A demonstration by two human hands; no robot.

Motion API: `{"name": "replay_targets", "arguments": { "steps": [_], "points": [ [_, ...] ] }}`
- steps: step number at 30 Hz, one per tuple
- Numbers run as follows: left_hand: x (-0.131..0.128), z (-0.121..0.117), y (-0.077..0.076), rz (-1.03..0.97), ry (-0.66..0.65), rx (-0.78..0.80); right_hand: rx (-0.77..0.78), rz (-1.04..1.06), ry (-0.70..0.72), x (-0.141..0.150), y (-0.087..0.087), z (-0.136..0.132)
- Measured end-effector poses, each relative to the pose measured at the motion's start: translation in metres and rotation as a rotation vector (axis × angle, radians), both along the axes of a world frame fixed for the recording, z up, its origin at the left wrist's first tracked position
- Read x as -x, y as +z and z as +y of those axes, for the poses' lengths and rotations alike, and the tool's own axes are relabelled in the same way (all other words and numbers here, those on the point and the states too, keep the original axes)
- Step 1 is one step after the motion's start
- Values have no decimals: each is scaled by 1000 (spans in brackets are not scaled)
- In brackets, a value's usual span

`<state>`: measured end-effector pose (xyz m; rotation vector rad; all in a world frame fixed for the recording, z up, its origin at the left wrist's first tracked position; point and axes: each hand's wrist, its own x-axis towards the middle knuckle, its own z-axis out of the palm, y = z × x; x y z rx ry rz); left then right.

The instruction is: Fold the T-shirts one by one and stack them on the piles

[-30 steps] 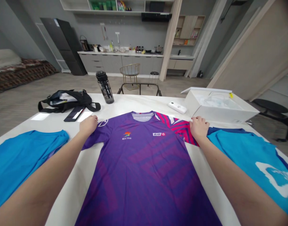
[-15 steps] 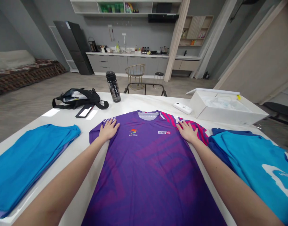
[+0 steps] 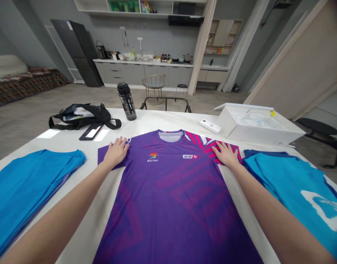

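Note:
A purple T-shirt (image 3: pixel 171 198) with pink stripes lies spread flat, front up, its collar toward the far side of the white table (image 3: pixel 107 187). My left hand (image 3: pixel 116 151) rests flat with fingers stretched on the sleeve at the shirt's left. On the striped sleeve at the right lies my right hand (image 3: pixel 226 154), palm down and fingers spread. Neither hand grips the cloth. A blue folded shirt (image 3: pixel 33 183) sits beyond my left forearm. To the right of my right forearm is a stack with a turquoise shirt (image 3: pixel 289 179) on top and darker blue cloth beneath.
Along the far edge are a black bag (image 3: pixel 85 115), a phone (image 3: pixel 90 132), a dark bottle (image 3: pixel 127 102), a white device (image 3: pixel 210 126) and an open white box (image 3: pixel 259 123). A chair (image 3: pixel 165 104) stands behind the table, with a kitchen counter (image 3: pixel 146 64) further back.
Both hands have slid outward from the shoulders onto the sleeves, which now lie more spread out. The view has shifted slightly.

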<state>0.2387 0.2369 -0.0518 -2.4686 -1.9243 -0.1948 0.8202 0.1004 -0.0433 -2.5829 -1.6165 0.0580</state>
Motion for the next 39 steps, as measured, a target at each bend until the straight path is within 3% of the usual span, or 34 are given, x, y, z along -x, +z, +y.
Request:
{"name": "replay_targets", "arguments": {
  "steps": [2,5,14,22,26,30,35,39],
  "points": [
    [-19,3,-2,-19,-62,46,18,-10,6,4,2,2],
    [-28,11,-7,-21,-31,89,51,-16,2,12,5,6],
    [-4,38,-14,-25,-15,77,94,-28,17,26,11,24],
    [-3,48,-1,-29,-53,93,26,-25,63,29,16,33],
    [-34,32,19,-64,-118,-28,-80,-52,158,56,26,38],
    [-95,-2,30,-38,-190,3,-56,10,273,115,33,48],
    [-155,-49,17,-63,-186,-57,-12,4,336,181,20,45],
    [-157,-70,4,-108,-197,19,14,38,283,184,9,27]
  ]
}}
